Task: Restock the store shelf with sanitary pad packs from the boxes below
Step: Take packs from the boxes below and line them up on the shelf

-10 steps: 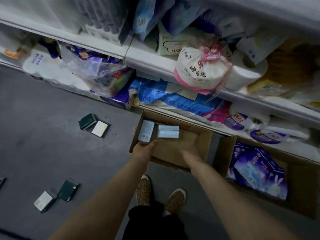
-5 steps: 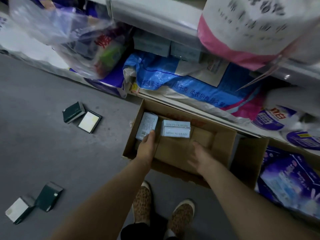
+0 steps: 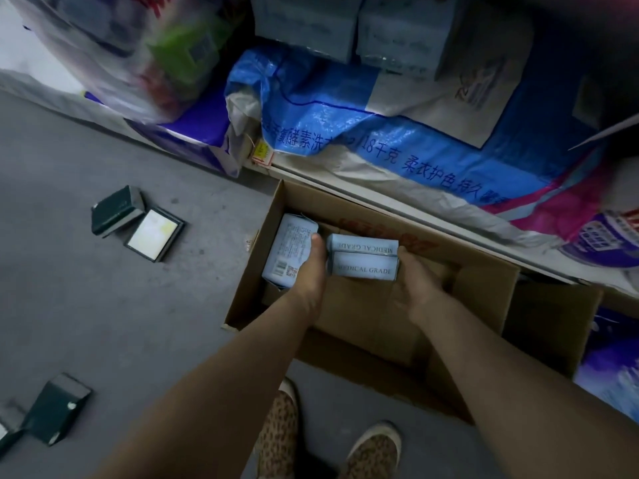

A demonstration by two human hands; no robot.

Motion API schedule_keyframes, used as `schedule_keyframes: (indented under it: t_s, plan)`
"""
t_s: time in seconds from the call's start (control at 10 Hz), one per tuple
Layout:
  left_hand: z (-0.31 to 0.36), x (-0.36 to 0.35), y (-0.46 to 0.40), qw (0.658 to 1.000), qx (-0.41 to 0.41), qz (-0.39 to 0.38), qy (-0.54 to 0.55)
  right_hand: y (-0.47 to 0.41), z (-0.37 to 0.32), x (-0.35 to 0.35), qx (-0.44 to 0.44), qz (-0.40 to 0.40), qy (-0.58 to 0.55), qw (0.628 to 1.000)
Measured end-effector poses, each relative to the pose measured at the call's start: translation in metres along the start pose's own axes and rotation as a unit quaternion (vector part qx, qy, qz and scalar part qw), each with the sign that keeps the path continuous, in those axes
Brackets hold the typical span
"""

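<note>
flat pack (image 3: pixel 288 252) lying at the left end of the cardboard box (image 3: pixel 484 271), barcode up | left hand (image 3: pixel 311 271) pressing the boxed pack (image 3: pixel 363 259) from its left side | right hand (image 3: pixel 413 283) bracing the opposite side, likely squeezing it for lifting to the shelf

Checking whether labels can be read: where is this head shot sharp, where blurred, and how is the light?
Head view: dim, bluish light; the pack between both hands reads sharply, "MEDICAL GRADE"; the plastic bag top left and purple packs at the right edge smear; the wide lens bends the shelf edge.
</note>
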State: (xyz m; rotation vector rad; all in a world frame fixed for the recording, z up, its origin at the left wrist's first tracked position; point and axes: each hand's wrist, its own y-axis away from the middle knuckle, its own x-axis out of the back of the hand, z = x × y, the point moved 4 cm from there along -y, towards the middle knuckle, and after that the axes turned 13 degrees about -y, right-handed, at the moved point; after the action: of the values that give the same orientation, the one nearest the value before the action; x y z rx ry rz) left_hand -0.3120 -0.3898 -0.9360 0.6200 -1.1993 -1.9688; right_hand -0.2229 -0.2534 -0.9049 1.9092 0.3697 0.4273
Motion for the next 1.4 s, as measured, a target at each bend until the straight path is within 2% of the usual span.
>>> schedule_keyframes:
  t_s: [0.2,0.4,0.5,0.6,0.7,0.8,0.9,1.1,1.2,1.4]
  plan:
    - [-0.011,0.012,0.004,0.998,0.015,0.018,-0.062,-0.02,0.031,0.006,-0.054,-0.009,-0.052,0.997]
    - [-0.047,0.023,0.014,0.986,0.077,-0.036,-0.142,-0.013,0.052,0.016,-0.098,0.004,-0.082,0.992]
    - [-0.059,0.024,0.018,0.98,0.11,-0.039,-0.159,-0.007,0.06,0.018,-0.12,0.036,-0.071,0.99]
    - [-0.064,0.027,0.02,0.981,0.136,-0.036,-0.134,-0.005,0.067,0.021,-0.129,0.051,-0.08,0.987]
    - [-0.065,0.032,0.019,0.985,0.131,-0.026,-0.108,-0.005,0.068,0.024,-0.101,0.059,-0.088,0.989]
    - [-0.063,0.037,0.018,0.992,0.113,0.01,-0.062,-0.002,0.07,0.027,-0.068,0.046,-0.11,0.991]
    - [-0.059,0.035,0.02,0.996,0.088,0.031,0.0,0.0,0.075,0.028,-0.049,-0.005,-0.12,0.992]
    - [-0.051,0.021,0.029,0.99,0.052,-0.052,0.12,0.018,0.079,0.023,-0.029,-0.066,-0.156,0.985]
    - [-0.049,0.022,0.037,0.992,0.053,-0.068,0.096,0.026,0.075,0.027,-0.026,-0.091,-0.155,0.983]
    - [-0.04,0.033,0.053,0.995,0.045,-0.085,0.028,0.031,0.071,0.032,-0.041,-0.167,-0.069,0.983]
